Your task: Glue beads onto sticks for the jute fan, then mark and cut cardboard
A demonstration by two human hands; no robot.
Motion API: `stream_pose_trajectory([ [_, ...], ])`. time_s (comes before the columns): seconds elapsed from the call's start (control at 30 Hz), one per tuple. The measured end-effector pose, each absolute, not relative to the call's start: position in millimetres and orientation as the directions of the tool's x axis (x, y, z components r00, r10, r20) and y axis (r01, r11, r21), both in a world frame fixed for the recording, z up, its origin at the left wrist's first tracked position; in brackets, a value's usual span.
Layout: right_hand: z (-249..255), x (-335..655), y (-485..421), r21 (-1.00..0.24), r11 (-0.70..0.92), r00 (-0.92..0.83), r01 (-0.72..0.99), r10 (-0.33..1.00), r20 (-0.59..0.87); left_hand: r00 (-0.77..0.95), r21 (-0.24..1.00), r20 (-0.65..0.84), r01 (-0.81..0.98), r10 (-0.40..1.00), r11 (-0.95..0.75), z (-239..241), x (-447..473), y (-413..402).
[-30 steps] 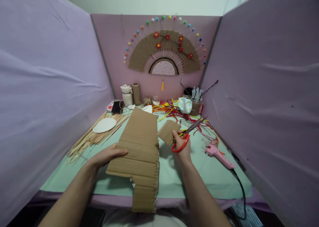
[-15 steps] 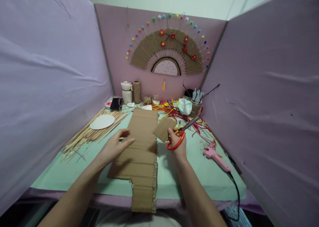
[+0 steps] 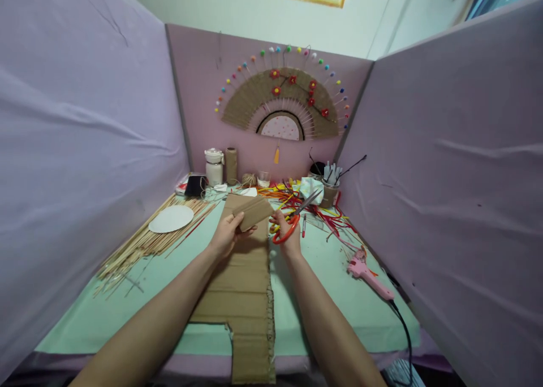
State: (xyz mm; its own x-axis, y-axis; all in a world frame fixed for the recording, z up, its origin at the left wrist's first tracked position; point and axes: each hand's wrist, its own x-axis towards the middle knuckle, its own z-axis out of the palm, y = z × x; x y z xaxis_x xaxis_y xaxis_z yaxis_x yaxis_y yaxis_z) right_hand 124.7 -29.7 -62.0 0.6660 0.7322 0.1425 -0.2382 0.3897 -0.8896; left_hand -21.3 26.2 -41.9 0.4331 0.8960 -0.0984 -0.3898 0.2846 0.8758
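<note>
My left hand (image 3: pixel 227 235) pinches a small cut piece of corrugated cardboard (image 3: pixel 253 212), held up above the table. My right hand (image 3: pixel 287 233) grips orange-handled scissors (image 3: pixel 292 222), their blades pointing up and to the right, beside the small piece. Under both hands a large sheet of corrugated cardboard (image 3: pixel 247 296) lies flat on the green table cover (image 3: pixel 331 296), with a notch cut out at its near left and its end hanging over the front edge.
A bundle of thin wooden sticks (image 3: pixel 144 241) with a white paper oval (image 3: pixel 170 219) lies at left. A pink glue gun (image 3: pixel 368 273) with black cord lies at right. Coloured strips, a cup of tools (image 3: pixel 330 183), jars and twine stand at the back below a decorated fan (image 3: pixel 282 104). Purple partitions surround the table.
My left hand left the big sheet, rose and took hold of the small cardboard piece. My right hand with the scissors moved left and farther back.
</note>
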Motion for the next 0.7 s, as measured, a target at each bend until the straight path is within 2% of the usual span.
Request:
stream_pose_trajectory([
  [0.13,-68.1,129.3,-28.5,-0.893,0.364,0.612,-0.267,0.779,0.134,0.469,0.898,-0.051,-0.365,0.882,0.247,-47.8,-26.3,31.6],
  [0.3,-79.3,130.9,-26.1,-0.899,0.381,0.628,-0.218,0.76,0.17,0.489,0.901,-0.06,-0.349,0.87,0.258,-53.4,-26.4,34.3],
  [0.53,-86.4,141.1,-20.7,-0.902,0.406,0.639,-0.147,0.735,0.227,0.564,0.931,-0.23,-0.111,0.793,0.349,-57.7,-37.5,42.3],
  [0.7,-77.2,138.2,-27.8,-0.909,0.395,0.562,-0.129,0.785,0.262,0.71,0.873,-0.365,0.037,0.602,0.487,-53.2,-51.0,50.2],
])
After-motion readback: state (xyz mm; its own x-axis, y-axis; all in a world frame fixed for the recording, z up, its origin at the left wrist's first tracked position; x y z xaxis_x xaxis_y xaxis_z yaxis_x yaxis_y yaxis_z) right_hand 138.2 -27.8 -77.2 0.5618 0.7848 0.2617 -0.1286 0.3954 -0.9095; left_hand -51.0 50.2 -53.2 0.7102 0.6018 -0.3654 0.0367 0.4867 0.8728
